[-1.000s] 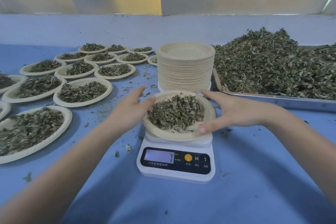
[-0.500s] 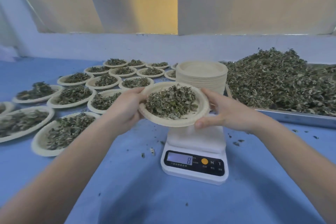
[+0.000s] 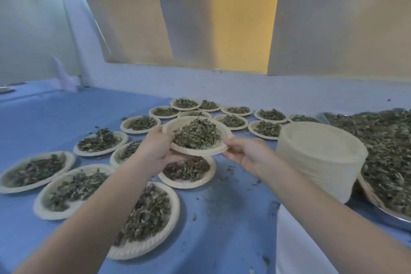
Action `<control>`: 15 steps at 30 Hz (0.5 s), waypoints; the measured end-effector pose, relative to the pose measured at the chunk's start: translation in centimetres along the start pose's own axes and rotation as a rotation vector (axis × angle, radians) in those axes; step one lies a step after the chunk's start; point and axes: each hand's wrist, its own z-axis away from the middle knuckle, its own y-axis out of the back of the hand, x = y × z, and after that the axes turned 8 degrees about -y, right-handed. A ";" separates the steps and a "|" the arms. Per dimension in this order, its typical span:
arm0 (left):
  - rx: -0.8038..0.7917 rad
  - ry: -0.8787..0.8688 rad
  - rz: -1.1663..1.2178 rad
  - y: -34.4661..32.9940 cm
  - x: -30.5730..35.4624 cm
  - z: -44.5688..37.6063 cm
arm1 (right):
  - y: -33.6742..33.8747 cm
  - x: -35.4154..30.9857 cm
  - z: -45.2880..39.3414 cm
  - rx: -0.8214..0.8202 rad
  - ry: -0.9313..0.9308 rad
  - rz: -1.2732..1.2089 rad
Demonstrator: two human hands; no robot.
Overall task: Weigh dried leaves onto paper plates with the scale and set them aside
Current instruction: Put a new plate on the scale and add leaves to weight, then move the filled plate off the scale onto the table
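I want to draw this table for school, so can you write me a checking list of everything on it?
Surface: blue table cover, dusted with crumbs.
Job's things: filled paper plate held in the air above the set-aside filled plates; stack of empty plates; metal tray heaped with dried leaves; white scale, only an edge shows.
Clutter: loose leaf bits.
Grippers: left hand and right hand each grip the plate's rim.
Cables: nothing seen.
Surroundings: pale and yellow wall panels.
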 end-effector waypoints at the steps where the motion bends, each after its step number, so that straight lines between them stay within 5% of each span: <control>1: 0.011 0.031 0.015 0.3 0.2 -1.4 | -0.6 -0.4 -1.5 0.010 -0.016 -0.029; 15: -0.002 0.182 0.081 -4.6 -1.9 -21.7 | -2.7 -7.9 -27.4 0.447 0.172 -0.158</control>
